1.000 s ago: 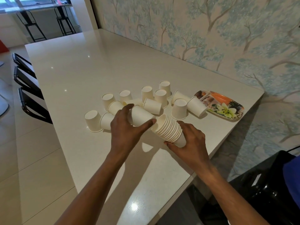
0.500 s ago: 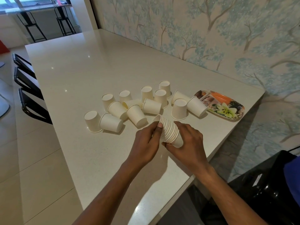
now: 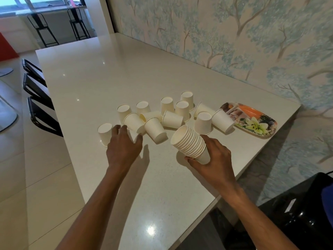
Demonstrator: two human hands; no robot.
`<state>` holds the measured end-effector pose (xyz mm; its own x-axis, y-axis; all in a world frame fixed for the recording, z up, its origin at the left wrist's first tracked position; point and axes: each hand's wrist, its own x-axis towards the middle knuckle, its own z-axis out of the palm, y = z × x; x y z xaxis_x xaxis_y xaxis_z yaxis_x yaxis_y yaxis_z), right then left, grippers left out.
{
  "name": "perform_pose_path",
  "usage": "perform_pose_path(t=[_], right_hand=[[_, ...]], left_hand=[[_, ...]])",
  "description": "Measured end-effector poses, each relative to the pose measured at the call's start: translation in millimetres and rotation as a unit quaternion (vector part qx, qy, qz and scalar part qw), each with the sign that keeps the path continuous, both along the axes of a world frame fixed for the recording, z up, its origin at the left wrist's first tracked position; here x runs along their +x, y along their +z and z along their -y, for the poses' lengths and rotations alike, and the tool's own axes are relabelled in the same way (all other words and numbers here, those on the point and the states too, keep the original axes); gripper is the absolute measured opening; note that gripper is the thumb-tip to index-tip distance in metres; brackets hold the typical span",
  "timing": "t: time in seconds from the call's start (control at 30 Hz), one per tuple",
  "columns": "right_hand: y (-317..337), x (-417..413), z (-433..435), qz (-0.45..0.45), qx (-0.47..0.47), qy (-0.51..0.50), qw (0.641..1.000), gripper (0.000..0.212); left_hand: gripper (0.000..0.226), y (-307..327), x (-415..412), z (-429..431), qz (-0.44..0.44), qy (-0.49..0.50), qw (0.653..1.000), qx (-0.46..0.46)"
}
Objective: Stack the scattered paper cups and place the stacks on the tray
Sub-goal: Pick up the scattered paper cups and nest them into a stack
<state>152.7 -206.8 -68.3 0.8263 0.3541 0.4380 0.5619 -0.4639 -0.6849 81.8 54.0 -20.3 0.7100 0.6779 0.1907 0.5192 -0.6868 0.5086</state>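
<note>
My right hand [image 3: 214,159] is shut on a tilted stack of white paper cups [image 3: 189,142], its open mouth facing up and left, just above the white table [image 3: 111,78]. My left hand [image 3: 124,143] lies curled over a cup on its side, which it almost wholly hides, right beside an upside-down cup [image 3: 105,132]. Several more loose cups [image 3: 171,112] stand upside down or lie on their sides behind my hands. The flowered tray [image 3: 255,125] sits at the right near the table's corner, and one lying cup [image 3: 223,120] touches its left end.
The patterned wall runs along the table's far side. Black chairs [image 3: 39,112] are tucked in on the left. A black object [image 3: 306,213] sits below the table's near right edge. Two bar stools [image 3: 77,24] stand far back.
My left hand has left the stack, after pushing a cup into it, and swung left onto the lying cup. The right hand has tipped the stack's mouth slightly upward.
</note>
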Motion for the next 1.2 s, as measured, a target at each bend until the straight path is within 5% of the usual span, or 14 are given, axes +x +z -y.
perform_pose_path(t=[0.5, 0.67, 0.83, 1.03, 1.2], right_hand=[[4, 1, 1, 0.006, 0.007, 0.01, 1.0, 0.071], [3, 0, 2, 0.002, 0.008, 0.011, 1.0, 0.07], [2, -1, 2, 0.011, -0.021, 0.008, 1.0, 0.069], [-2, 0, 0, 0.02, -0.044, 0.002, 0.999, 0.067], [-6, 0, -2, 0.021, -0.063, 0.006, 0.998, 0.073]], left_hand=[[0.086, -2, -5, 0, -0.013, -0.003, 1.0, -0.012], [0.063, 4, -10, 8, 0.04, -0.005, 0.999, -0.025], [0.03, 13, -16, 10, 0.082, -0.025, 0.982, -0.17], [0.031, 42, -20, 29, 0.172, -0.095, 0.961, -0.193], [0.03, 45, -13, 51, 0.158, -0.147, 0.965, -0.151]])
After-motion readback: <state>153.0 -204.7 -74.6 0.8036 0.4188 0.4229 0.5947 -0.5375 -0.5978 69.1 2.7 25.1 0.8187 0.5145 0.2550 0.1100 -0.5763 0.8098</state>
